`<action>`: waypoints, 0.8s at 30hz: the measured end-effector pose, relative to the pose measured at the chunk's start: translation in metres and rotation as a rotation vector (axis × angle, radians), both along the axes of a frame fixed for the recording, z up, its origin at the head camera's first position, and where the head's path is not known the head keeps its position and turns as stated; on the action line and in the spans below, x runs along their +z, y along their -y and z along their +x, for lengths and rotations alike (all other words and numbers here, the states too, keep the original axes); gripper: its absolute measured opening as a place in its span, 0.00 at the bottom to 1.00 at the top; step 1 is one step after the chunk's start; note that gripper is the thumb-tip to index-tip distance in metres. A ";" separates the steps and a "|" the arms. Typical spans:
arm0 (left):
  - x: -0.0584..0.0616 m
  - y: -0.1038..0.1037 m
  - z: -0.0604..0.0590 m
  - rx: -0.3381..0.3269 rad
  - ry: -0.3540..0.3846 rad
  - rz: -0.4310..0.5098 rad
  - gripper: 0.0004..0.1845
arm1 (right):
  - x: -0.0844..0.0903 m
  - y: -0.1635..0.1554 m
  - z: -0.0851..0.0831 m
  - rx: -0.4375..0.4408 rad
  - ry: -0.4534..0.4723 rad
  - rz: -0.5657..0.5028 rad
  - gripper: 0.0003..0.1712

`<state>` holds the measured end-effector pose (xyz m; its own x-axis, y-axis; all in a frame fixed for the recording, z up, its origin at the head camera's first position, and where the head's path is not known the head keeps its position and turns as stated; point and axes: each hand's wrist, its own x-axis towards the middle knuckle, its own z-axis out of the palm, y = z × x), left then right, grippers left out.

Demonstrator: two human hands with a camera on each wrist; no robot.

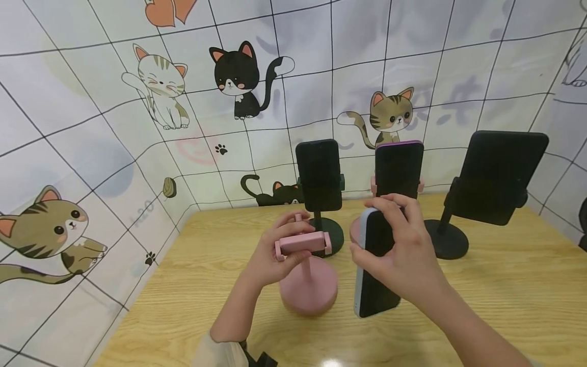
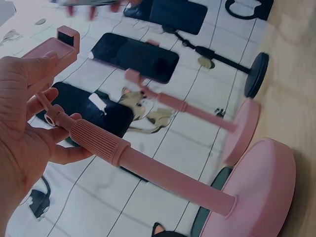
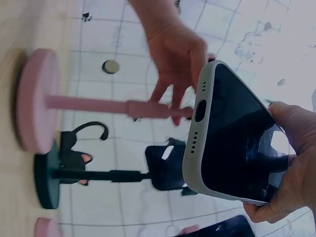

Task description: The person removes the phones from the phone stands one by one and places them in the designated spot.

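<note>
My left hand (image 1: 268,255) grips the pink phone stand (image 1: 308,288) at its top, thumb on the front of the holder (image 1: 302,243) and fingers behind it. In the left wrist view, the stand's ribbed collar (image 2: 98,140) and post run down to a round base, and the holder carries no phone. A smartphone (image 1: 378,278) in a pale blue case is held upright by my right hand (image 1: 412,250), just right of that stand. Thumb and fingers grasp its opposite long edges. Its charging port (image 3: 200,111) and dark screen (image 3: 242,138) face the right wrist camera.
Behind stand a dark green stand with a phone (image 1: 318,176), another pink stand with a purple-edged phone (image 1: 399,171), and a black stand with a tablet (image 1: 502,176). The wooden table (image 1: 206,306) meets a cat-print grid backdrop (image 1: 312,92).
</note>
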<state>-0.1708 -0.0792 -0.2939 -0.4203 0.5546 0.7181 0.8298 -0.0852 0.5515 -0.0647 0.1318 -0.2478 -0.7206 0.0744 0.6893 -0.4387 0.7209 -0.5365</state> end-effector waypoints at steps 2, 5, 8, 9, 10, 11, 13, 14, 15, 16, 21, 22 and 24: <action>0.002 0.006 -0.002 0.018 0.013 0.002 0.18 | -0.005 -0.005 -0.003 -0.032 0.075 0.006 0.33; 0.006 0.015 -0.006 0.037 0.011 0.010 0.20 | -0.015 -0.012 -0.008 -0.072 0.165 0.037 0.32; 0.010 0.024 -0.011 0.054 0.010 0.023 0.21 | -0.025 -0.018 -0.013 -0.089 0.249 0.075 0.33; 0.012 0.027 -0.013 0.061 0.011 0.031 0.20 | -0.028 -0.020 -0.015 -0.090 0.278 0.089 0.33; 0.013 0.030 -0.015 0.072 0.016 0.035 0.21 | -0.032 -0.022 -0.017 -0.091 0.305 0.101 0.34; 0.014 0.033 -0.017 0.078 0.023 0.044 0.21 | -0.035 -0.023 -0.018 -0.093 0.337 0.115 0.34; 0.016 0.037 -0.022 0.104 0.015 0.059 0.22 | -0.041 -0.026 -0.020 -0.097 0.390 0.137 0.35; 0.017 0.039 -0.025 0.116 0.013 0.072 0.22 | -0.045 -0.028 -0.021 -0.098 0.406 0.148 0.35; 0.017 0.040 -0.028 0.130 0.008 0.078 0.23 | -0.048 -0.029 -0.021 -0.101 0.420 0.158 0.35; 0.017 0.042 -0.031 0.142 0.003 0.087 0.24 | -0.051 -0.031 -0.021 -0.103 0.431 0.165 0.35; 0.016 0.047 -0.048 0.203 -0.031 0.122 0.21 | -0.064 -0.039 -0.021 -0.107 0.459 0.204 0.35; 0.016 0.047 -0.050 0.219 -0.037 0.125 0.21 | -0.067 -0.041 -0.021 -0.107 0.456 0.211 0.35; 0.016 0.046 -0.053 0.251 -0.047 0.122 0.20 | -0.071 -0.045 -0.022 -0.115 0.461 0.221 0.35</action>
